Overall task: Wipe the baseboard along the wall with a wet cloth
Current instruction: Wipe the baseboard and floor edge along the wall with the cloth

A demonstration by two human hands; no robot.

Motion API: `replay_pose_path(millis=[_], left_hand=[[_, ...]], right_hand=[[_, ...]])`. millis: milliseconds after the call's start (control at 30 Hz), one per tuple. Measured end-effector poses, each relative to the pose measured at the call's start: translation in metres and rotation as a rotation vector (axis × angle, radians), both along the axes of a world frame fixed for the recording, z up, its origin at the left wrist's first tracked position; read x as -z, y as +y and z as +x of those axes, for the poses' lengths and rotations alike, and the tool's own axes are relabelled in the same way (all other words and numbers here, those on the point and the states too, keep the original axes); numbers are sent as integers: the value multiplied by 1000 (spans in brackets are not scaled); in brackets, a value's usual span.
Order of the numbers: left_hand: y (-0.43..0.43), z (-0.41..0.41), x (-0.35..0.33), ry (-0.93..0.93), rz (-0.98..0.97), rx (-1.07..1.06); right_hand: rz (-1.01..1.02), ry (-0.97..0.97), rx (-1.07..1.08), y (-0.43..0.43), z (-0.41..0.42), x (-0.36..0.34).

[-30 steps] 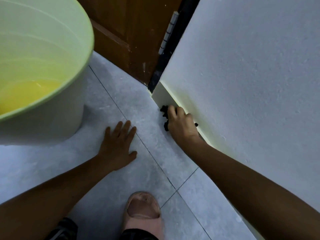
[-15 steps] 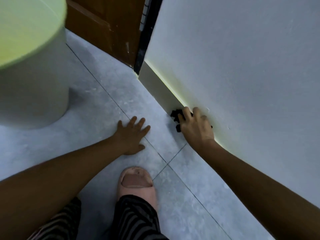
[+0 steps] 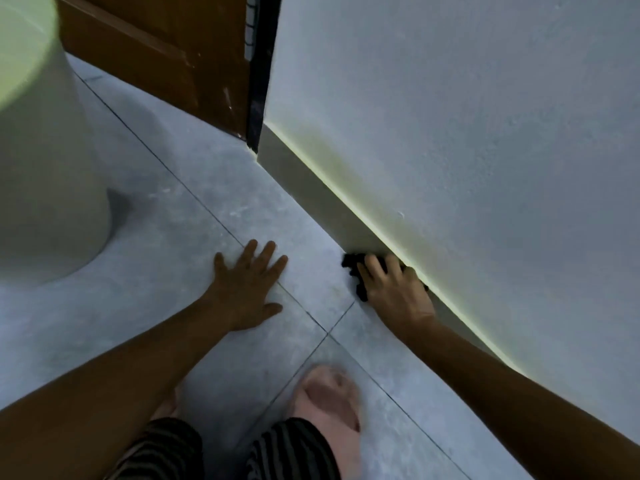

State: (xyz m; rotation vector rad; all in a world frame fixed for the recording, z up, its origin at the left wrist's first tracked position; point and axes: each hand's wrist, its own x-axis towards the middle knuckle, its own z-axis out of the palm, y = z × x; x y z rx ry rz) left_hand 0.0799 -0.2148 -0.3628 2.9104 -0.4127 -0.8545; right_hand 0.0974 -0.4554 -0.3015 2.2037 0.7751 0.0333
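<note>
Grey tiled floor (image 3: 166,244) meets white wall (image 3: 450,133) at right. Pale bucket (image 3: 45,168) far left, brown door (image 3: 156,53) beyond. Baseboard (image 3: 311,188) runs along wall's foot. Left hand (image 3: 247,287) flat on tile, fingers spread wide. Right hand (image 3: 398,292) fingers curl over black cloth (image 3: 351,263), holding it against baseboard at floor level.
</note>
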Motion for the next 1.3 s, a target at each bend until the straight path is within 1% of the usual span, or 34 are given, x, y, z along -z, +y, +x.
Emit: replay_pose_path(millis=[100,200,267,333,433,533,700,767,867,933,1033,1167,1233,1300], left_hand=[[-2,-2,1,-18,8,-9],[-12,-4,1,-8,11,-59],[-25,-7,3,-15,14,-115],[-38,-13,5,-60,13,-118],[-51,-20,8,-117,-18,6],[-62,-18,4,-38,-40,57],[-67,-14,-3,17,15,106],[-63,-10,-7,37,14,122],[-64,-10,-12,57,15,137],[-65,-13,-13,37,46,141],[-67,-18,-10,-6,83,146],[-69,-17,-5,13,90,136],[-71,-13,-5,38,71,124],[-69,-11,-9,76,47,120]], right_hand=[[39,-97,-85,-11,-1,-15],[100,-149,-125,10,15,-20],[108,-118,-96,31,27,-18],[82,-73,-70,41,33,-17],[-25,-24,-96,27,25,-12],[-78,-36,-122,-6,3,-9],[-150,5,-112,-60,-34,-15],[-89,-70,-111,-57,-30,-20],[84,-141,-80,-33,-15,-20],[119,-129,-79,-10,-5,-16],[108,-67,-53,-2,0,-3],[12,9,-42,-35,-19,5],[-39,-2,-16,-59,-34,2],[-38,-30,6,-75,-48,-7]])
